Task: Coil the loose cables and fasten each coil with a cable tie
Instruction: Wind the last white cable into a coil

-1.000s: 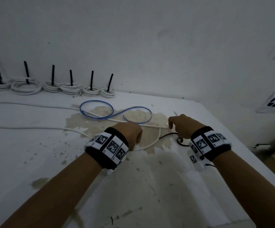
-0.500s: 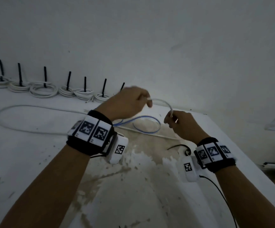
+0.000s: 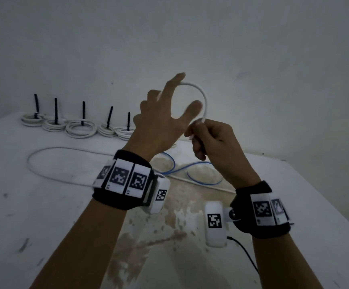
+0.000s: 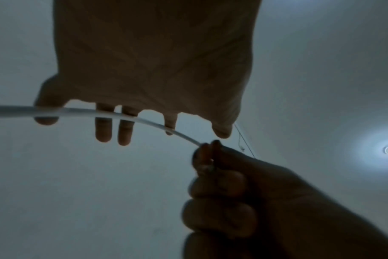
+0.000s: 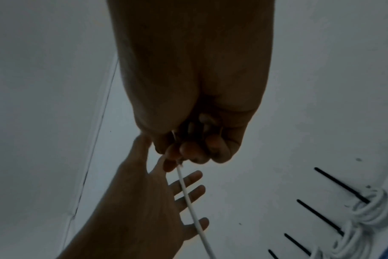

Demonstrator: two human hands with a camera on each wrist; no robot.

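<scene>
Head view high, facing down, wrist views close, tilted upward, sharing hands (image 3: pixel 190 130)

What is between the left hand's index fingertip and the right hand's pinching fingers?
In the head view, only the white cable spans that gap, arching from the left hand to the right hand; behind it is bare wall.

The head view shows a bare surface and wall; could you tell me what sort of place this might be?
Probably a makeshift work area in a plain, dim room: a stained white table, a bare white wall, and a row of tied white cable coils along the back.
</scene>
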